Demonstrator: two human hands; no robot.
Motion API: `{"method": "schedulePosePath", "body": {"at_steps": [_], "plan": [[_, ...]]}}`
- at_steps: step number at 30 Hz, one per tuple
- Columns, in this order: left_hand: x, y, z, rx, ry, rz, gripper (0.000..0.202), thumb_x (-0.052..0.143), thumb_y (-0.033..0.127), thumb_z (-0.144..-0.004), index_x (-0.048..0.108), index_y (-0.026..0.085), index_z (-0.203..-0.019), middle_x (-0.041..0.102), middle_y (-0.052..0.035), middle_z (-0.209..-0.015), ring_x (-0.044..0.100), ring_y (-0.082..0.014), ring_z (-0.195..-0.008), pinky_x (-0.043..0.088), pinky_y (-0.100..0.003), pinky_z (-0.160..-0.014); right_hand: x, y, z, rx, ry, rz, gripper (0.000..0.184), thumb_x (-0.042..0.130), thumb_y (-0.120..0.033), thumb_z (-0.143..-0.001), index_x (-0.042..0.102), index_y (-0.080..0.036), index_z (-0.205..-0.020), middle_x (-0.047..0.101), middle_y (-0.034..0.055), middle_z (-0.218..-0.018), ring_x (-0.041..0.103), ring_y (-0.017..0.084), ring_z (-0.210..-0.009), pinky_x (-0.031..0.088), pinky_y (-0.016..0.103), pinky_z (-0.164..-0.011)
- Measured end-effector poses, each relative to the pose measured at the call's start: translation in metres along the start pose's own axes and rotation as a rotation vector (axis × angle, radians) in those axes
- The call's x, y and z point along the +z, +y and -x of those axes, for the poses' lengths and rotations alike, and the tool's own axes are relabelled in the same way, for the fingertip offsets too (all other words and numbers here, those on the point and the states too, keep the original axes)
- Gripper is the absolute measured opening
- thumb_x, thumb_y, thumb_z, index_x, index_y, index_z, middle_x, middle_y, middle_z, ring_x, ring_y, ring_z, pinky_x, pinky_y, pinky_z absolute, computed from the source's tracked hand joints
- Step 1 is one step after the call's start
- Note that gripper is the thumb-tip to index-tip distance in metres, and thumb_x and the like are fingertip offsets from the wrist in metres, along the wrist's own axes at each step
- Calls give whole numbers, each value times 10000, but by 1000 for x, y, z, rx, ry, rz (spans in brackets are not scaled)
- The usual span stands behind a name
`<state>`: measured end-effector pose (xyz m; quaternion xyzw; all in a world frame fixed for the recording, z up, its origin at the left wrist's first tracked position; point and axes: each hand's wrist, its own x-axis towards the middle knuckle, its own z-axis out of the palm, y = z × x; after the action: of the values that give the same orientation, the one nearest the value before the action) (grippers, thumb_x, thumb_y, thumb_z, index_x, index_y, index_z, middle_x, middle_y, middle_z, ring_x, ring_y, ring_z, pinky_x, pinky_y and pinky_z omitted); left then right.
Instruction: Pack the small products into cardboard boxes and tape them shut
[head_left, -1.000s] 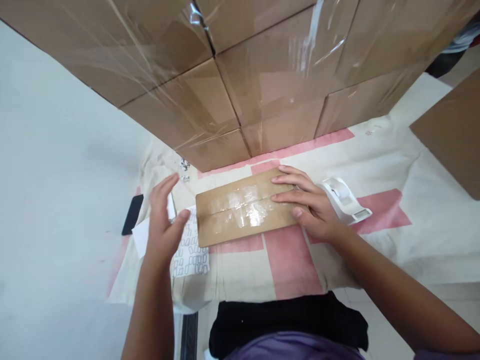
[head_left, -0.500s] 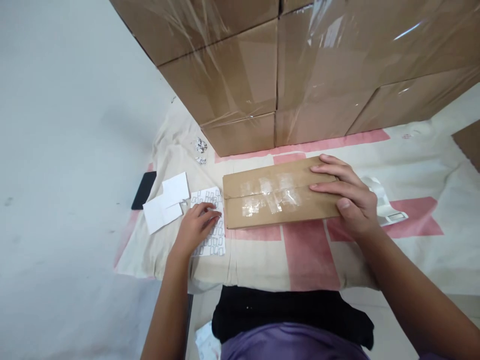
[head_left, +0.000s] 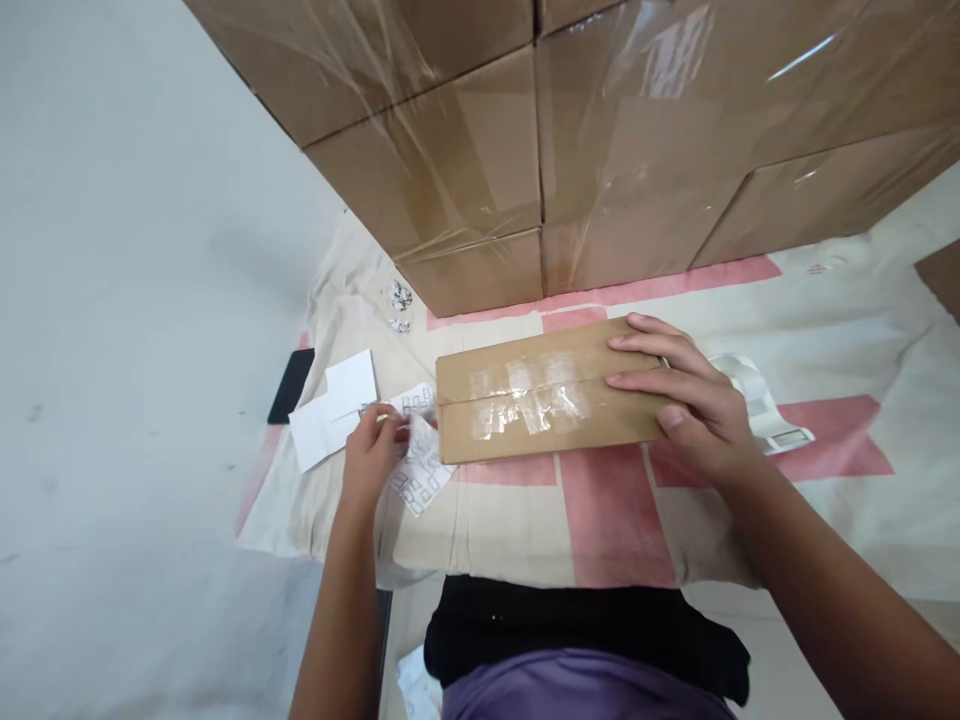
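**While the right hand (head_left: 694,400) is pressing on a small box (head_left: 540,390), the left hand (head_left: 371,450) is pinching a sticker sheet (head_left: 421,470)**

As the head camera is looking down, the small cardboard box is lying lengthwise on a cream and pink cloth (head_left: 525,530), in the middle of the view and just in front of a stack of large cartons (head_left: 600,130) wrapped in clear film. Strips of clear tape are crossing the seam on the box's top. The right hand is resting flat on the box's right end, with its fingers stretched out and slightly apart. They are lying on the top face and not gripping anything, and the thumb is sitting at the near edge. Just behind that hand, a white tape dispenser (head_left: 765,410) is lying on the cloth, partly hidden by the knuckles.

To the left of the box, the left hand is closing thumb and fingertips on the sticker sheet. The sheet is curling up off the cloth, and its far corner is lying right at the box's left end. Whether the two are touching is not clear. Two white cards (head_left: 330,410) are lying overlapped just beyond the left hand. A black phone (head_left: 290,385) is sitting at the cloth's edge beside them. Small crumpled scraps (head_left: 400,295) are lying near the bottom corner of the cartons, well apart from both hands.
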<state>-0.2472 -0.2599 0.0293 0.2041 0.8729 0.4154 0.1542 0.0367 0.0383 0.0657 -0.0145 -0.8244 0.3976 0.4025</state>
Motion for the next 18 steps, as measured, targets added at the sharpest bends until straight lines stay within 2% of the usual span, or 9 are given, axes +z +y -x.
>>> {"method": "schedulePosePath", "body": {"at_steps": [2, 3, 5, 8, 11, 14, 16, 18], "plan": [[-1, 6, -1, -80, -10, 171, 251, 573, 483, -885, 498, 247, -927, 759, -26, -881, 731, -217, -718, 551, -347, -715, -1, -2, 0, 13, -20, -10, 313, 526, -421, -1014, 747, -333, -1218, 645, 49, -1400, 433, 352, -1481, 349, 637, -1238], [-1, 9, -1, -65, -20, 195, 264, 588, 486, -880, 499, 241, -918, 758, -35, -919, 731, -213, -746, 555, -351, -735, -2, -2, 0, 17, -28, -15, 310, 529, -405, -1014, 741, -330, -1228, 640, 50, -1406, 423, 350, -1488, 346, 632, -1240], [-4, 14, 1, 50, -16, 143, 269, 632, 478, -871, 554, 222, -896, 738, -43, -965, 709, -194, -817, 543, -334, -789, -3, -3, 0, 12, -42, -26, 308, 532, -367, -1013, 728, -324, -1247, 628, 55, -1417, 407, 344, -1498, 343, 619, -1243], [-9, 31, 11, 222, 78, 87, 232, 697, 428, -860, 649, 202, -879, 692, -31, -923, 654, -172, -869, 513, -297, -814, -3, -4, 2, -12, -48, -20, 317, 535, -342, -1011, 709, -308, -1273, 607, 74, -1425, 400, 348, -1497, 351, 616, -1232], [-10, 63, 33, 340, 207, 164, 172, 736, 360, -855, 677, 200, -840, 657, -17, -828, 631, -164, -836, 505, -287, -764, -1, -8, 6, -71, 23, 42, 380, 563, -474, -985, 690, -298, -1296, 593, 102, -1406, 448, 377, -1436, 379, 633, -1192], [6, 106, 65, 544, 261, 191, 77, 736, 252, -868, 687, 220, -817, 628, -2, -766, 598, -152, -765, 485, -291, -687, 5, -16, 11, -217, 183, 167, 449, 576, -638, -918, 707, -346, -1234, 630, 91, -1279, 536, 358, -1277, 466, 591, -1098], [26, 132, 85, 712, 172, 166, 74, 733, 182, -870, 713, 253, -861, 632, 1, -764, 587, -153, -733, 477, -305, -648, 9, -23, 15, -308, 242, 265, 420, 603, -660, -883, 719, -372, -1166, 649, 78, -1158, 557, 330, -1166, 525, 544, -988], [51, 152, 102, 828, 32, 155, 149, 732, 163, -877, 727, 290, -955, 659, -4, -800, 595, -161, -720, 486, -335, -644, 12, -29, 17, -331, 238, 328, 374, 641, -643, -861, 725, -382, -1115, 657, 65, -1055, 561, 312, -1087, 538, 518, -912]]}}
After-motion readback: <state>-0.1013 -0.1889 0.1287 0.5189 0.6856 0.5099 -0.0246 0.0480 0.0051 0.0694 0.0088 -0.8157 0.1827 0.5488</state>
